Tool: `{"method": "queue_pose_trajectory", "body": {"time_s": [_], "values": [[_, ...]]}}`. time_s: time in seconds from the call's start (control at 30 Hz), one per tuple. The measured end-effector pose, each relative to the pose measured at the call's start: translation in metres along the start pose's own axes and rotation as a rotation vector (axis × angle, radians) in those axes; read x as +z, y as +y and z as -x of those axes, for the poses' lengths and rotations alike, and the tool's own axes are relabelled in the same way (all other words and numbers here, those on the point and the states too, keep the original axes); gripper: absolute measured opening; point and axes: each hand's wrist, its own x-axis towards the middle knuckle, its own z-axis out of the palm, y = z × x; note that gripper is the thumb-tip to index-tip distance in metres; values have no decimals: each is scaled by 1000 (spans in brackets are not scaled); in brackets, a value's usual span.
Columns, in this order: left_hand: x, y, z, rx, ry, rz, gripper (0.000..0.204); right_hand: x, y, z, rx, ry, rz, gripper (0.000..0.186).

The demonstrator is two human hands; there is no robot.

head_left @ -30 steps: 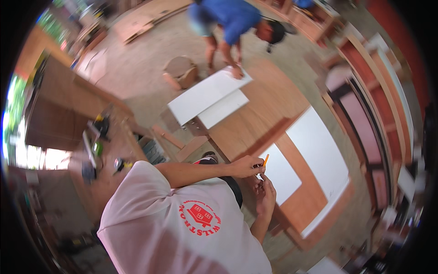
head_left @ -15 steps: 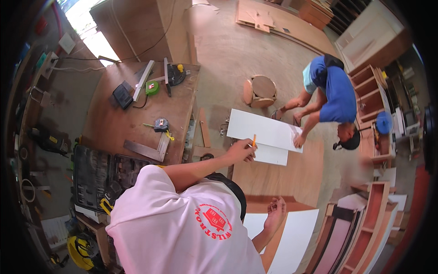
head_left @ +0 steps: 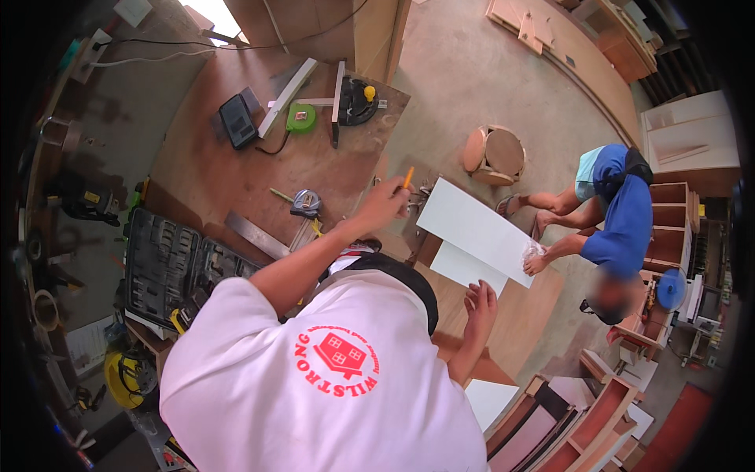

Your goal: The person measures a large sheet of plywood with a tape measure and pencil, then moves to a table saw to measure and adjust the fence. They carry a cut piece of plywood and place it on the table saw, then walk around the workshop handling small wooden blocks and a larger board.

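Orange pencil [head_left: 409, 177] held in left hand [head_left: 384, 203], just left of the large white board [head_left: 476, 228], right hand [head_left: 481, 307] empty, fingers loosely bent, on the board's near side, brown workbench [head_left: 212, 175] farther left of it

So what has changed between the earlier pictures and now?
The left hand has swung left, away from the right hand, toward the workbench; the view turned left too. Unchanged: the left hand holds the orange pencil, and the co-worker's hand rests on the white panel.
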Motion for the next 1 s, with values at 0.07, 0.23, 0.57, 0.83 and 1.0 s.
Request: {"method": "queue_pose_trajectory", "body": {"time_s": [0.07,0.23,0.57,0.83,1.0], "values": [[-21,-13,11,3,151,-206,33,9,-11,-13,-5,-46,92,34],[-84,4,58,-79,409,-580,37,13,-22,-54,33,-170,255,36],[-109,-36,74,-93,452,-1192,77,7,-55,-90,-162,-192,450,40],[-101,4,58,-237,232,-1109,55,-61,6,-19,-92,59,286,39],[-2,79,11,-33,-233,-661,57,-97,30,22,-51,155,30,34]]}}
